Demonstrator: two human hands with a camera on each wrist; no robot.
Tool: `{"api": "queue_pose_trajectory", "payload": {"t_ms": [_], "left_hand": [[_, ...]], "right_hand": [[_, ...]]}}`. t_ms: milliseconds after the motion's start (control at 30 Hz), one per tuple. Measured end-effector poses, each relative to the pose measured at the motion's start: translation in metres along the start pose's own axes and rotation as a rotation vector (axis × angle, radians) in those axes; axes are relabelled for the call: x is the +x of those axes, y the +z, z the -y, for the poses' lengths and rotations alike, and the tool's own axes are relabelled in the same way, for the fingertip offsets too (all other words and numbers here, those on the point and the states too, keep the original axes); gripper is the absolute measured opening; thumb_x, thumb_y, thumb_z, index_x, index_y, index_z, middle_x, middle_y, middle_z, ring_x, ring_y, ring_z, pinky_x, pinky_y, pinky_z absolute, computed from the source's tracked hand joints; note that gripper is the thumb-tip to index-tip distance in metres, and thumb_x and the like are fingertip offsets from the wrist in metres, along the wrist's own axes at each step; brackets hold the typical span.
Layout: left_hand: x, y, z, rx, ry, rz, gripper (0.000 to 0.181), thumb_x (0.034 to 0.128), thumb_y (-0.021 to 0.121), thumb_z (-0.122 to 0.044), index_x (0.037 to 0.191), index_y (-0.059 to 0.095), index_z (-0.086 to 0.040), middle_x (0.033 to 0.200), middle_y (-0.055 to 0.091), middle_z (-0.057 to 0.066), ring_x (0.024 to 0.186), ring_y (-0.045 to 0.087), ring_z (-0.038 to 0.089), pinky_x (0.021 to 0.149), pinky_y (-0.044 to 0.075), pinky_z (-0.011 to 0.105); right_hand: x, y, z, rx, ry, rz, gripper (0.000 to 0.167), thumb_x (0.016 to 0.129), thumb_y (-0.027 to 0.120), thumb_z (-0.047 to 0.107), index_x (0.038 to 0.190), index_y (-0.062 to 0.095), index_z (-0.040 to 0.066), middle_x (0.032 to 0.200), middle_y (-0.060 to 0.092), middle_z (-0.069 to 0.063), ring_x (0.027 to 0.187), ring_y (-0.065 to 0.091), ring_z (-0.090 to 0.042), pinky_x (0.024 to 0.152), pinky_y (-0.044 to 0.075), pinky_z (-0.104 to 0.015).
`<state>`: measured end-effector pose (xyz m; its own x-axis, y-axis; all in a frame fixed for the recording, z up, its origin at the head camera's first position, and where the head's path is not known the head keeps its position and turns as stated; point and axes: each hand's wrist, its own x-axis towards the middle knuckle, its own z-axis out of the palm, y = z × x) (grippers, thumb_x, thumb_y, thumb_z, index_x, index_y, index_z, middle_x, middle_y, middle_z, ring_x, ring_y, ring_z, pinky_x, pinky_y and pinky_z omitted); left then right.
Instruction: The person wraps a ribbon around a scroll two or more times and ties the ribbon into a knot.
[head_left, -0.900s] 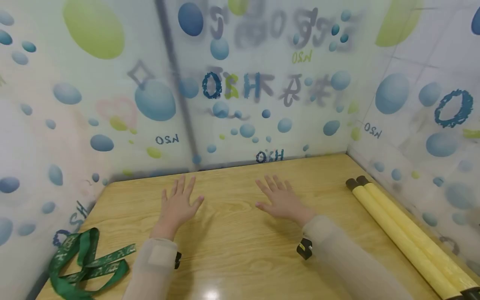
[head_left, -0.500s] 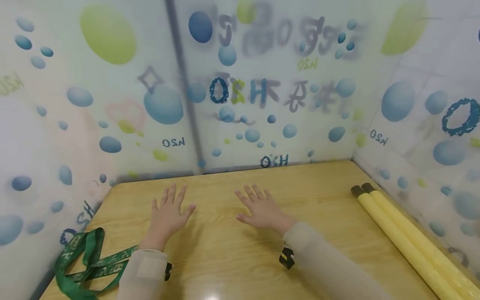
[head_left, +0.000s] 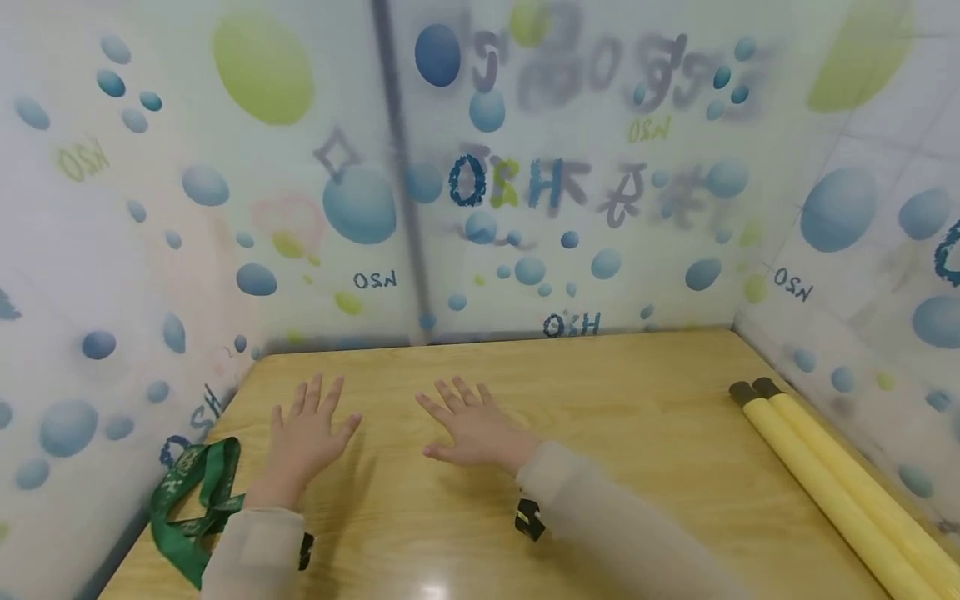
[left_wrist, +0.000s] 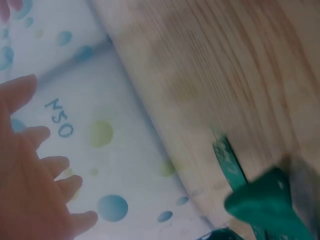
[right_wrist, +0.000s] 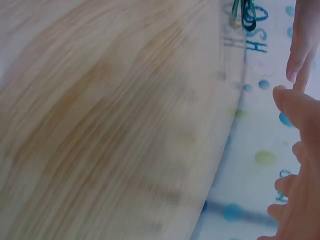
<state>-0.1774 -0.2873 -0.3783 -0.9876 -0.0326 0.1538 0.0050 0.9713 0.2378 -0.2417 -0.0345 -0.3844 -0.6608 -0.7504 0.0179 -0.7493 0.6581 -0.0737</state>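
Note:
In the head view the left hand point(head_left: 306, 442) is spread with straight fingers over the wooden table point(head_left: 622, 408), holding nothing. To its right the right hand point(head_left: 476, 429) is spread the same way, also holding nothing, its thumb pointing toward the left hand. A green printed ribbon point(head_left: 176, 533) lies looped beside the left forearm, partly hidden by the sleeve. The left wrist view shows the left hand point(left_wrist: 35, 165) and the green ribbon point(left_wrist: 265, 205) apart. In the right wrist view the right hand point(right_wrist: 300, 165) has its fingers extended.
Two yellow rods with dark ends point(head_left: 840, 475) lie side by side along the table's right edge. Patterned walls point(head_left: 517, 250) with blue and green dots and lettering stand behind the table and at both sides.
Both hands have moved left over the table, the right one further, so the gap between them is narrower. The head view has shifted, with the walls and rods appearing further right.

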Motion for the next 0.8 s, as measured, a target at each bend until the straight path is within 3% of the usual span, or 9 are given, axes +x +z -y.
{"api": "queue_pose_trajectory", "payload": {"t_ms": [233,500,667,800], "left_hand": [[-0.020,0.004,0.014,0.008,-0.071,0.037,0.082,0.0936,0.034,-0.060,0.149,0.012,-0.003,0.151,0.003,0.028,0.136,0.003,0.048,0.100,0.003,0.070],[-0.034,-0.006,0.031,0.065,-0.099,0.037,0.077,0.0951,0.037,-0.055,0.147,0.020,-0.001,0.150,0.010,0.028,0.135,0.011,0.047,0.100,0.010,0.069],[-0.048,-0.013,0.043,0.065,-0.170,0.087,0.074,0.0955,0.044,-0.048,0.147,0.019,-0.001,0.150,0.009,0.029,0.135,0.010,0.047,0.101,0.011,0.068],[-0.063,-0.015,0.054,0.059,-0.201,0.078,0.069,0.0954,0.049,-0.039,0.146,0.023,0.001,0.149,0.012,0.030,0.134,0.015,0.048,0.101,0.014,0.068]], "right_hand": [[0.019,0.010,0.033,-0.014,-0.085,0.055,0.073,0.093,0.041,0.058,0.150,0.006,0.031,0.156,0.008,-0.006,0.142,0.003,-0.029,0.110,0.010,-0.055],[0.040,0.016,0.064,0.000,-0.148,0.032,0.069,0.093,0.039,0.058,0.150,0.012,0.030,0.155,0.015,-0.007,0.141,0.010,-0.031,0.109,0.016,-0.054],[0.052,0.017,0.088,-0.021,-0.189,0.042,0.068,0.093,0.041,0.056,0.150,0.013,0.032,0.154,0.017,-0.005,0.141,0.011,-0.029,0.109,0.018,-0.054],[0.061,0.017,0.107,-0.031,-0.228,0.052,0.066,0.093,0.042,0.055,0.149,0.013,0.034,0.154,0.017,-0.004,0.141,0.011,-0.028,0.109,0.018,-0.052]]}}
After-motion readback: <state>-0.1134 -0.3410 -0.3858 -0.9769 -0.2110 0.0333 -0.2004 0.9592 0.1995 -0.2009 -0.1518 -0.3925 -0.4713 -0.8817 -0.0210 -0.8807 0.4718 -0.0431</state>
